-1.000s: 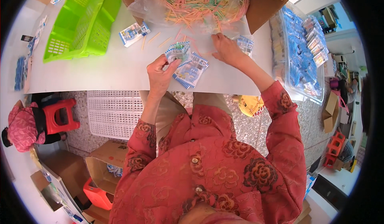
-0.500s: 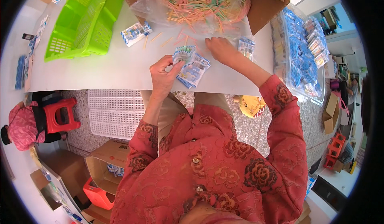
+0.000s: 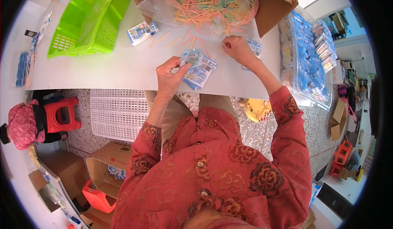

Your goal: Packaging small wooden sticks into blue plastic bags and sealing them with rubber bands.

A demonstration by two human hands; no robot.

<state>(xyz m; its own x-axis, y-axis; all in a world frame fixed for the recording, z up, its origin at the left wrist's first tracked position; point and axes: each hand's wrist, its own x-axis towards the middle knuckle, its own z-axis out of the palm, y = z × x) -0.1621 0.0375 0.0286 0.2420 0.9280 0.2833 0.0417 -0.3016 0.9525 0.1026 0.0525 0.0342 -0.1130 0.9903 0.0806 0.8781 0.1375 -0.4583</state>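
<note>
My left hand [image 3: 169, 76] pinches a small blue-and-white packet [image 3: 191, 57] near the table's front edge. A pale yellow stick [image 3: 193, 43] stands up at that packet's top edge. Under it, and partly covered by it, lies another blue-and-white packet [image 3: 198, 76]. To the right, my right hand [image 3: 240, 52] hovers low over the table with fingers curled together; whatever may be between the fingertips is too small to make out. Close to its wrist a further packet [image 3: 254, 45] lies partly hidden. Loose pink and yellow sticks [image 3: 174, 42] are scattered ahead of both hands.
A cardboard box [image 3: 275, 8] at the back holds a clear bag of pastel sticks [image 3: 213, 4]. At left stand a green basket [image 3: 102, 34] and a single packet [image 3: 141, 32]. A clear tub [image 3: 330, 92] at right is full of blue packets. Below sits a white crate [image 3: 118, 114].
My right hand has shifted a little to the right, fingers still curled. My left hand keeps its pinch on the packet. The whole view has shifted slightly.
</note>
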